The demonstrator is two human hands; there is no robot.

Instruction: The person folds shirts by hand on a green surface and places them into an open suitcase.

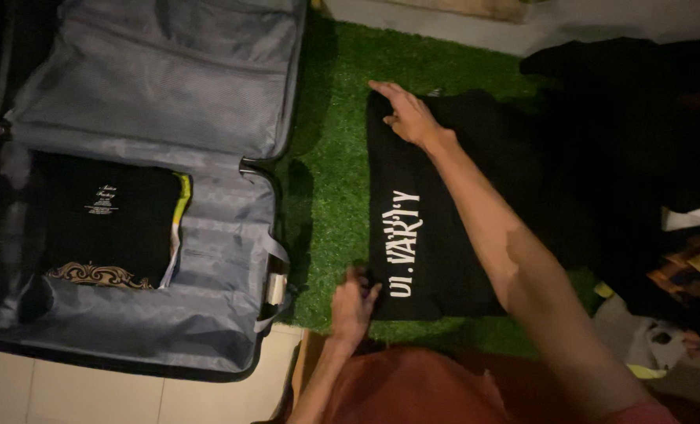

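Observation:
A black T-shirt with pale lettering lies folded on green artificial grass. My right hand rests flat on the shirt's far corner, fingers stretched out. My left hand pinches the shirt's near corner at its left edge. To the left an open suitcase with grey lining holds a stack of folded dark clothes, one with a gold pattern at its edge.
More dark clothing is heaped at the right, with a crumpled plastic bag and colourful items beside it. Pale floor tiles run under the suitcase. A red-brown cloth covers my lap.

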